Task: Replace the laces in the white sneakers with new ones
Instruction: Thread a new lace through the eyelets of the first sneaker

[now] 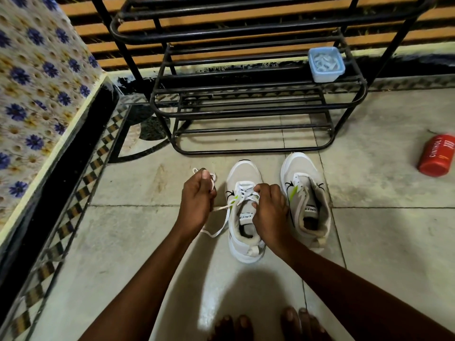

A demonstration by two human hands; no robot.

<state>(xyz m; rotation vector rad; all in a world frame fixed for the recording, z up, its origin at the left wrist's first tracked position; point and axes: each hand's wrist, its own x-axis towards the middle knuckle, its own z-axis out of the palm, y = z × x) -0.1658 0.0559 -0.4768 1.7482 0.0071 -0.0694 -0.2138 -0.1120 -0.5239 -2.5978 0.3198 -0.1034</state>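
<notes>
My left hand [197,195] grips a bunched white lace [216,208] left of the near-left sneaker [243,212]. My right hand [269,210] pinches its crossed lacing. Second sneaker [305,200] stands right.

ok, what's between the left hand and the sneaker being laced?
Head view: a taut stretch of white lace runs from the left hand to the left sneaker; below it only bare floor tile.

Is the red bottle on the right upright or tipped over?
Tipped over: the red bottle lies on its side on the floor tiles, its lettering running sideways.
</notes>
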